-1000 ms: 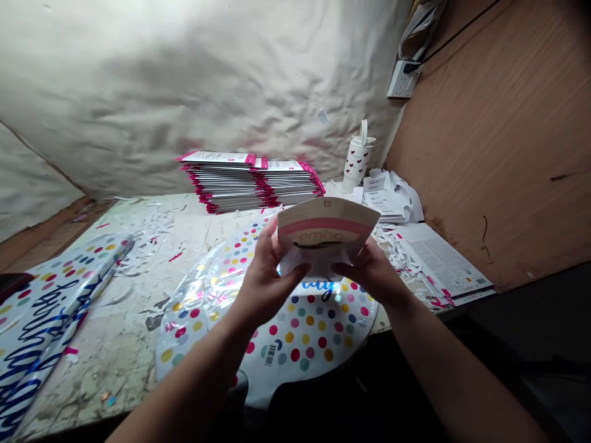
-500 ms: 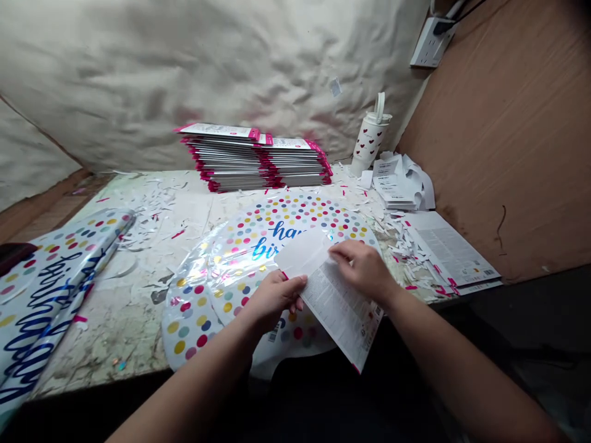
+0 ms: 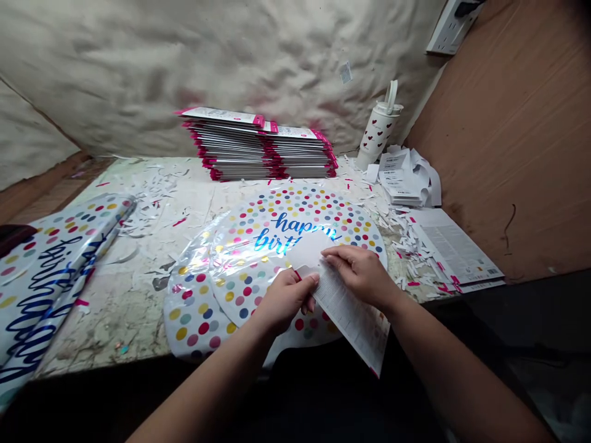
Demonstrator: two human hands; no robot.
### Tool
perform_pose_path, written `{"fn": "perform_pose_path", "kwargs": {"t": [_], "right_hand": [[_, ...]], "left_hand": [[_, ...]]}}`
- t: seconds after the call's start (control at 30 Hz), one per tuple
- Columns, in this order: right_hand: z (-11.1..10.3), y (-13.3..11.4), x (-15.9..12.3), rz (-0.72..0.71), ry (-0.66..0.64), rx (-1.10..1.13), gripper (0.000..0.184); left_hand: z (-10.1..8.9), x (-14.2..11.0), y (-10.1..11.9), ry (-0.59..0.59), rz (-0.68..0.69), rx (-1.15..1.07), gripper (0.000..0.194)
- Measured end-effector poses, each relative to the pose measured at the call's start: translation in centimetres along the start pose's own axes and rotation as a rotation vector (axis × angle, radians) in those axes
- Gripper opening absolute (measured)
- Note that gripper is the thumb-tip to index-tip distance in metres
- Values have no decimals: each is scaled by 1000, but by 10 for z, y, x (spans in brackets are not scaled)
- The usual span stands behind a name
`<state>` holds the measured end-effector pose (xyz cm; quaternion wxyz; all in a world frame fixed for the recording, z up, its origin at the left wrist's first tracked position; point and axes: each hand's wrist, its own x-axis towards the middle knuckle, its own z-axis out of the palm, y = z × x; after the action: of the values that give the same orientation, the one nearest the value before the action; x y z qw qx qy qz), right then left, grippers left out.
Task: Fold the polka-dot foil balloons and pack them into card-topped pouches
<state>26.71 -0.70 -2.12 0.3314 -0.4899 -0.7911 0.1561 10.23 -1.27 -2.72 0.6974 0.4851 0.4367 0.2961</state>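
A flat round foil balloon [image 3: 231,258] with coloured dots and blue "happy birthday" script lies on the table. Over its near right part I hold a white printed card [image 3: 351,314] with a white flap [image 3: 307,249] at its far end. My left hand [image 3: 284,298] pinches the card's edge near the flap with closed fingers. Beside it, my right hand [image 3: 362,274] presses closed fingers on the card where the flap folds. The card's near end hangs past the table's front edge.
A stack of pink-edged cards [image 3: 263,151] stands at the back. A white cup with hearts [image 3: 378,129], loose label slips [image 3: 406,178] and printed cards [image 3: 455,249] lie at the right. Folded dotted foil balloons [image 3: 41,271] lie at the left. Paper scraps litter the table [image 3: 129,307].
The card, held up curved in front of me a second ago, has come down flat onto the balloon. Both hands have shifted to the flap end.
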Motion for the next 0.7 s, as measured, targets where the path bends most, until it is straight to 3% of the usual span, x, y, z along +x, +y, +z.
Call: {"fn": "perform_pose_path", "kwargs": {"t": [0.17, 0.3, 0.43, 0.7], "right_hand": [[9, -7, -7, -138, 17, -259, 18], [10, -5, -8, -80, 9, -329, 17], [-3, -5, -9, -16, -73, -209, 16], [-11, -30, -7, -90, -240, -574, 15]], "left_hand": [[2, 0, 3, 25, 17, 58, 36], [6, 0, 0, 26, -12, 45, 30], [8, 1, 0, 44, 5, 46, 25], [15, -2, 6, 26, 37, 202, 27]]}}
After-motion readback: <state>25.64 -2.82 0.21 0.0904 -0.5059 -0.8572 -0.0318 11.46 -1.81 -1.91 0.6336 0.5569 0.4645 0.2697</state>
